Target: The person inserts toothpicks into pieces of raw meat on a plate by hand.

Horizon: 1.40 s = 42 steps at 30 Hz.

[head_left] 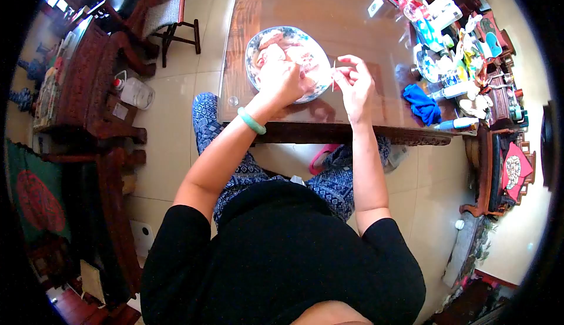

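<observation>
Because a thin pale stick (pixel 333 77) calls for a fine grip, the right hand (pixel 358 85) appears to pinch it between thumb and forefinger, the other fingers loosely bent and lifted clear; it stands roughly upright just beside the bowl's right rim, probably so that the tip stays free. The left hand (pixel 283 84) reaches over the near rim with its fingers curled down among pale pink pieces of what looks like raw meat (pixel 273 54), as if to steady them; glare and the hand itself hide the fingertips, so I cannot tell how far they part or whether they grasp a piece. A jade-green bangle (pixel 251 121) sits at that wrist, outside the bowl. All the meat in view lies within the blue-and-white patterned bowl (pixel 294 30), whose raised rim would keep juices off the polished wooden table (pixel 329 7). The bowl rests near the table's close edge, directly before the seated person, which likely spares both forearms a long reach. Further out, a crumpled blue cloth (pixel 422 103) lies toward the right end, beside a crowd of bottles and packets (pixel 437 37), apparently kept there to leave elbow room around the bowl.
</observation>
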Available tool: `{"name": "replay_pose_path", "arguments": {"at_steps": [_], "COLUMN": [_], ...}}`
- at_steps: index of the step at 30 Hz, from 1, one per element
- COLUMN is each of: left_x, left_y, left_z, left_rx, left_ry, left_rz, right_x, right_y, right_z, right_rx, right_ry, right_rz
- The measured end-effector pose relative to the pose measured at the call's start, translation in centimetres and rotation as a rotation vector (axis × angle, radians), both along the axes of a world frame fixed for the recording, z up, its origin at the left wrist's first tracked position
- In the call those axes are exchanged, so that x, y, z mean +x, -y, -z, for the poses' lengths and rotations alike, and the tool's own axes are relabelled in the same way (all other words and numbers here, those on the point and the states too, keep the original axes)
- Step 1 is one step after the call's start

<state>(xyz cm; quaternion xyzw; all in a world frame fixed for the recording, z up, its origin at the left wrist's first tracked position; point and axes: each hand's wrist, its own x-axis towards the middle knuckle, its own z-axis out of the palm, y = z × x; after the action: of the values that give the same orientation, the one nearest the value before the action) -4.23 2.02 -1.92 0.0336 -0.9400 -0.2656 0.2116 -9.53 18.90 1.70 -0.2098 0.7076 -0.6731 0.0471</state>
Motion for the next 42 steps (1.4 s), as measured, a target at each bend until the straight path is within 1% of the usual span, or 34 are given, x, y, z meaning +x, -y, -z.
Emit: {"name": "replay_pose_path", "arguments": {"at_steps": [1, 2, 3, 5, 6, 7, 8, 9, 10, 11, 12, 13, 14, 15, 16, 17, 18, 19, 20, 21, 22, 23, 25, 26, 29, 30, 32, 34, 35, 38, 39, 42], "left_x": [-0.2, -0.5, -0.7, -0.9, -0.8, -0.7, -0.6, -0.4, 0.0, 0.2, 0.2, 0.3, 0.4, 0.5, 0.5, 0.6, 0.7, 0.8, 1.0, 1.4, 2.0, 2.7, 4.0, 4.4, 4.7, 4.7, 4.3, 3.7, 3.8, 4.4, 4.6, 5.0], "left_y": [-0.2, -0.2, -0.2, -0.2, -0.3, -0.4, -0.5, -0.6, -0.8, -0.9, -0.9, -0.7, -0.5, -0.3, 0.0, 0.3, 0.5, 0.6, 0.7, 0.7, 0.6, 0.4, -0.6, -0.9, -0.8, -0.6, 0.1, 0.8, 0.7, -0.7, -1.1, -2.1], "left_z": [0.0, 0.1, 0.6, 1.4, 1.0, 0.6, 0.0, -1.1, -2.3, -2.9, -2.7, -2.3, -1.9, -1.6, -1.4, -1.1, -0.6, -0.1, 0.3, 0.2, 0.1, 0.1, 0.2, 0.3, 0.8, 0.8, 1.2, 1.8, 2.1, 0.8, 1.0, 1.9], "left_rx": [0.016, -0.035, -0.037, -0.222, -0.224, -0.164, -0.105, -0.106, -0.01, 0.085, 0.084, 0.085, 0.086, 0.086, 0.088, 0.09, 0.089, -0.024, -0.138, -0.139, -0.102, -0.064, -0.092, -0.081, -0.04, -0.048, -0.054, -0.081, -0.079, -0.159, -0.155, -0.148], "left_ry": [-0.017, 0.106, 0.106, 0.033, 0.032, 0.069, 0.106, 0.104, 0.171, 0.239, 0.241, 0.142, 0.044, 0.045, 0.112, 0.179, 0.18, 0.083, -0.014, -0.013, -0.072, -0.131, -0.158, -0.156, -0.136, -0.176, -0.216, -0.243, -0.243, -0.304, -0.304, -0.203], "left_rz": [0.008, -0.033, -0.033, -0.03, -0.029, -0.023, -0.018, -0.016, -0.053, -0.091, -0.089, -0.073, -0.055, -0.053, -0.043, -0.033, -0.034, -0.067, -0.1, -0.1, 0.007, 0.111, 0.104, 0.107, 0.125, 0.161, 0.195, 0.246, 0.244, 0.154, 0.154, 0.097], "right_x": [0.3, 0.4, 0.2, -0.2, -0.2, -0.1, -0.1, -0.1, 0.0, 0.1, 0.2, 0.2, 0.1, 0.0, -0.1, -0.3, -0.4, -0.5, -0.5, -0.7, -1.0, -1.0, -0.4, 0.0, -0.9, -1.1, -1.2, -0.6, -0.4, -1.0, -1.1, -1.2], "right_y": [-0.1, -0.1, -0.2, -0.5, -0.6, -0.8, -0.9, -1.0, -1.1, -1.2, -1.3, -1.4, -1.4, -1.5, -1.6, -1.8, -1.8, -1.7, -1.4, -1.2, -1.2, -0.9, 0.2, 0.4, 1.0, 1.1, 1.3, 1.8, 1.9, 2.2, 2.4, 2.8], "right_z": [-0.2, -0.4, 0.0, 1.0, 1.0, 1.0, 1.0, 1.0, 1.1, 1.1, 1.2, 1.4, 1.7, 1.9, 2.0, 2.1, 2.2, 2.4, 2.6, 2.8, 2.9, 2.8, 1.3, 0.6, 1.7, 1.7, 1.5, 0.9, 0.7, 1.7, 1.7, 1.2], "right_rx": [0.026, 0.052, 0.051, 0.045, 0.061, 0.06, -0.043, -0.146, -0.147, -0.222, -0.297, -0.298, -0.252, -0.207, -0.207, -0.12, -0.034, -0.035, 0.085, 0.205, 0.281, 0.28, 0.144, 0.139, 0.154, 0.157, 0.267, 0.306, 0.342, 0.302, 0.307, 0.275], "right_ry": [-0.025, -0.05, -0.051, -0.079, -0.048, -0.049, 0.033, 0.114, 0.113, 0.154, 0.195, 0.197, 0.156, 0.115, 0.115, 0.132, 0.148, 0.149, -0.066, -0.282, -0.31, -0.308, -0.046, -0.06, -0.14, -0.142, -0.245, -0.297, -0.348, -0.371, -0.371, -0.429], "right_rz": [0.006, 0.012, 0.013, -0.054, -0.058, -0.056, -0.086, -0.117, -0.115, -0.139, -0.162, -0.16, -0.147, -0.135, -0.135, -0.118, -0.102, -0.103, -0.03, 0.045, 0.02, 0.018, -0.012, -0.011, 0.007, 0.006, 0.0, 0.036, 0.074, 0.034, 0.033, 0.055]}}
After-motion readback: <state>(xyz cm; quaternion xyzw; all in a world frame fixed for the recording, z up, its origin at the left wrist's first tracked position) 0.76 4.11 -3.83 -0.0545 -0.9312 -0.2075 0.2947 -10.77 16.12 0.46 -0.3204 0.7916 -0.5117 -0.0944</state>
